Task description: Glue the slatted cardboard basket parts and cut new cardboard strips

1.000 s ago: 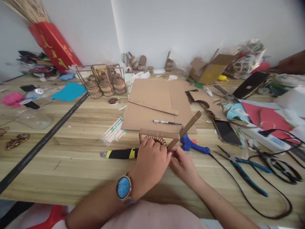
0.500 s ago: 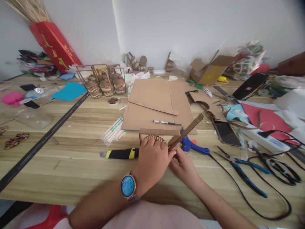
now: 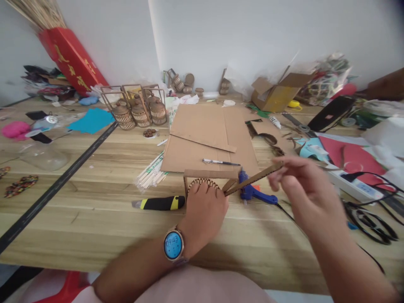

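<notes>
Desk (image 3: 104,227) takes up most of the view, w/ a big flat cardboard sheet (image 3: 202,122) mid-desk, unchanged vs. ½ s ago. Main change: R hand (image 3: 311,193). It was low, right by L hand; now it's up & out to the right, blurred, fingers at the far end of the cardboard strip, thumb apart; can't tell if they pinch it. L hand (image 3: 206,206) hasn't really moved, clamped down over the round striped piece.

Brown frame (image 3: 210,174): top bar runs just beyond that piece's far rim; can't tell if joined. Cardboard strip (image 3: 257,176) now slants lower, from beside L hand out to R fingers, passing across the blue glue gun (image 3: 259,195) in this view. Round striped piece (image 3: 197,184) sits under L fingers, near edge of desk. Upshot for the work: L hand alone steadies the piece, R side deals w/ the strip's loose end.

Writing, big to small: red box (image 3: 72,59) has gold characters, too blurry to read; black speaker (image 3: 331,113) has a small reddish badge, brand n/a at this res; watch (image 3: 173,245) reads 09:43.
</notes>
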`<state>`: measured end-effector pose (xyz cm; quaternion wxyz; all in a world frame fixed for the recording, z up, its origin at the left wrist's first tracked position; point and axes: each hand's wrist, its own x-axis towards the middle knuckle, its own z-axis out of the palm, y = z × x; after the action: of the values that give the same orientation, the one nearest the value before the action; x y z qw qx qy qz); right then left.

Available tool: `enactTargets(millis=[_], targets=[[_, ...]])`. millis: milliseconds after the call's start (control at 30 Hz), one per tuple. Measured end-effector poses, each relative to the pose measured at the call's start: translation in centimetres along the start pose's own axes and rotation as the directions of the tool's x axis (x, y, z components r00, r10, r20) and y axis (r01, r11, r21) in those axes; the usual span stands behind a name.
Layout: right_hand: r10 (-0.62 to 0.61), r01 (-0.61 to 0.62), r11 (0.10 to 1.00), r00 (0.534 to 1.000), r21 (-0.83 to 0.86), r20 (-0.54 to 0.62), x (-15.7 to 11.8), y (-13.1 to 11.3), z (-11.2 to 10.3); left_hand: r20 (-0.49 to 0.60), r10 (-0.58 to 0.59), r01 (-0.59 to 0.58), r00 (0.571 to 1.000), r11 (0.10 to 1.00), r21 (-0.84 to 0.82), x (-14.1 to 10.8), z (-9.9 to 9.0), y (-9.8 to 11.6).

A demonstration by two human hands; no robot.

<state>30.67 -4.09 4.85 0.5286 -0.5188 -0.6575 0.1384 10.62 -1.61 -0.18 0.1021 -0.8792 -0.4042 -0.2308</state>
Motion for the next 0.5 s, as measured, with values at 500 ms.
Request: enactTargets(millis=[500], targets=[[-0.38, 0.417, 0.68, 0.904, -0.603, 0.196, 0.5, -1.4, -6.7, 0.026, 0.034, -0.034, 0.999, 0.999, 0.009, -0.5, 0.0, -0.2]])
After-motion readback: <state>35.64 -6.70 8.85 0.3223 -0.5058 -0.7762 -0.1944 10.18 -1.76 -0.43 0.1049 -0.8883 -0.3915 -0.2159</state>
